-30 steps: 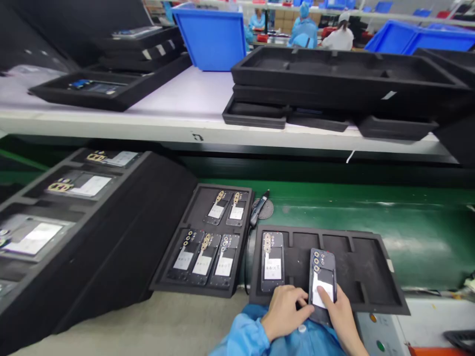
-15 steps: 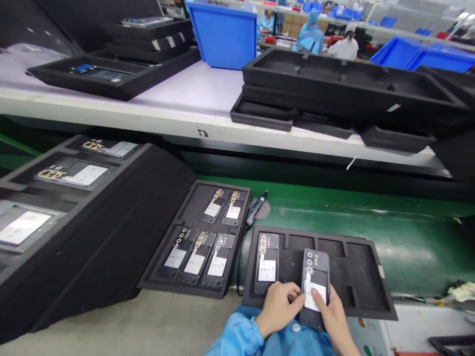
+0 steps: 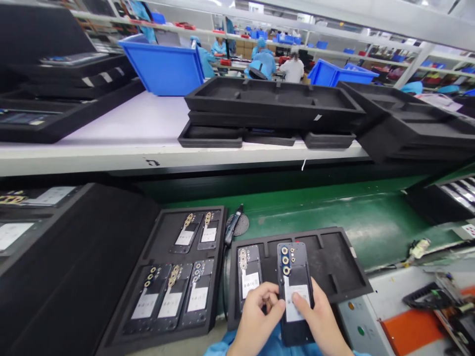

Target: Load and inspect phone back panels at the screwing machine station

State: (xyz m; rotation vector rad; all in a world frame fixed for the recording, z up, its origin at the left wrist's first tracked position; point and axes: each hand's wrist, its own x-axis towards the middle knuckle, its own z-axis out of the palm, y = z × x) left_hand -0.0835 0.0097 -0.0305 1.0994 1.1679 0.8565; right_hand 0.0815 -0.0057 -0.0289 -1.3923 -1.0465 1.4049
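Note:
Both my hands hold a dark phone back cover (image 3: 293, 277) with several camera rings and a white label, just above a black foam tray (image 3: 334, 267). My right hand (image 3: 319, 321) grips its lower right side, thumb pressed on the label. My left hand (image 3: 256, 319) has its fingers curled at the cover's left edge. A second cover (image 3: 249, 274) lies in the tray's leftmost slot. To the left, another black tray (image 3: 166, 287) carries several similar covers.
A green conveyor belt (image 3: 371, 222) runs behind the trays, with a small black tool (image 3: 233, 226) on it. Stacked black trays (image 3: 274, 104) and a blue bin (image 3: 163, 66) sit on the white shelf above. Workers in blue sit far behind. A control panel (image 3: 359, 326) lies at right.
The view has swung right and up. The cover in my hands has risen slightly over the tray, and both hands stay on it.

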